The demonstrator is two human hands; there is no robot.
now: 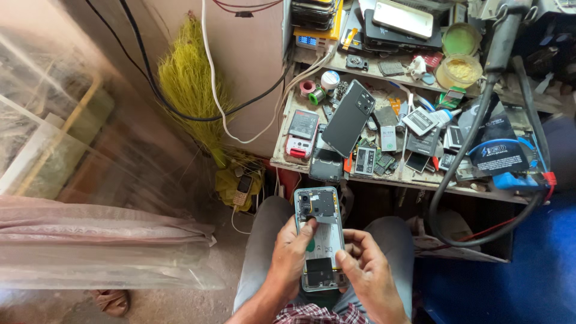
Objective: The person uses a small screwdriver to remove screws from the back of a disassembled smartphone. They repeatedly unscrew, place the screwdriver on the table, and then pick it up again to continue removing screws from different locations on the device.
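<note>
In the head view, an opened phone with its back cover off is held above the person's lap, near and in the middle. The left hand grips its left edge with the thumb pressing on the inner parts, and the right hand pinches its lower right corner. Farther away, the cluttered worktop carries a dark phone back cover and many small parts.

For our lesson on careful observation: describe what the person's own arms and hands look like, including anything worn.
Both the left hand and right hand are bare: no gloves, rings or watch show. The forearms are uncovered too. A red-and-white checked shirt edge shows between them at the bottom of the view. Nails are short.
</note>
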